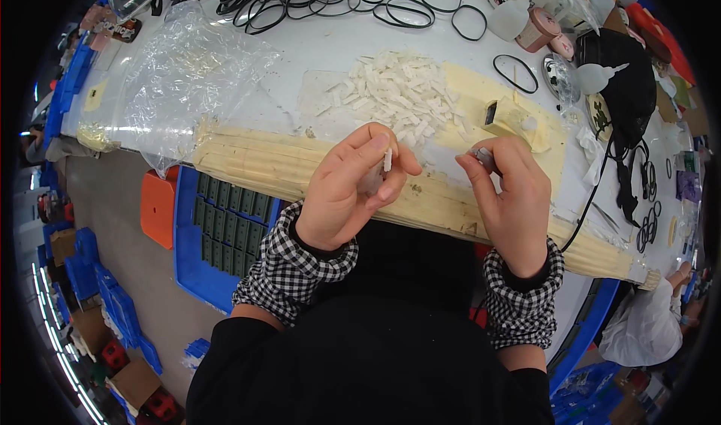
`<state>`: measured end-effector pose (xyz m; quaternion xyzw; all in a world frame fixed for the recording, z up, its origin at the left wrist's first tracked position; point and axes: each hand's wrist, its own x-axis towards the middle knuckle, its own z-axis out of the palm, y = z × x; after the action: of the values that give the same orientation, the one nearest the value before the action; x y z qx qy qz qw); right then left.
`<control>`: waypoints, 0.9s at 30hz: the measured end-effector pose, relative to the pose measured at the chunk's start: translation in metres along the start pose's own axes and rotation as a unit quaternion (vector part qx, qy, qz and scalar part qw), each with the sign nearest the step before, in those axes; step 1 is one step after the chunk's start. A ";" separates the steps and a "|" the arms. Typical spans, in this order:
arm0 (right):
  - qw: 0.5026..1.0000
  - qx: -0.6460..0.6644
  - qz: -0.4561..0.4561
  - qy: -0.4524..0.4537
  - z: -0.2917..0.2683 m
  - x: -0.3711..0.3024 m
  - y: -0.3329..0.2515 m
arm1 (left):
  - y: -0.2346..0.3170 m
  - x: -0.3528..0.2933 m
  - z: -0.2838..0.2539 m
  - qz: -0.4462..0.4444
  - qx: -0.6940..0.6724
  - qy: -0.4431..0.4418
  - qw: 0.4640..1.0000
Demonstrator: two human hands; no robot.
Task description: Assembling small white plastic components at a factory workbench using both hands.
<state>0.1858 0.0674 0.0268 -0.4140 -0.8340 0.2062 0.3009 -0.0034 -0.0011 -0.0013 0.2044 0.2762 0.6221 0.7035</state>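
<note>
My left hand (pixel 338 188) is raised over the table's front edge, its thumb and fingers closed on a small white strip (pixel 388 160). To its right, my right hand (pixel 518 203) pinches a small grey, metallic-looking piece (pixel 486 159) between thumb and fingers; its exact kind is unclear. The two hands are apart. Just beyond them lies a loose pile of similar white strips (pixel 398 87), partly on a yellow sheet (pixel 469 87). A yellow-wrapped block with a dark end (pixel 518 123) rests beyond my right hand.
Black rubber-like loops (pixel 300 4) heap at the table's far side. A clear plastic bag (pixel 191 72) lies at left, cups (pixel 539 31) and a black bag (pixel 619 79) at right. Below the padded edge (pixel 255 153) are a blue crate (pixel 184 252) of dark green parts and an orange stool (pixel 158 215).
</note>
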 end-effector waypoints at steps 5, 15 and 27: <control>0.999 -0.029 -0.015 -0.038 0.015 -0.008 0.003 | -0.001 0.005 0.004 0.010 -0.051 0.066 0.996; 0.998 -0.043 -0.025 -0.047 0.031 0.000 -0.001 | 0.005 -0.001 0.003 0.037 0.050 0.105 0.993; 0.952 0.271 0.104 -0.095 0.007 0.006 -0.021 | -0.005 0.001 0.014 0.016 0.137 0.051 0.989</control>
<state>0.1666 0.0596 0.0363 -0.3802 -0.7238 0.4928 0.2981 0.0096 0.0000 0.0057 0.2715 0.3912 0.5987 0.6441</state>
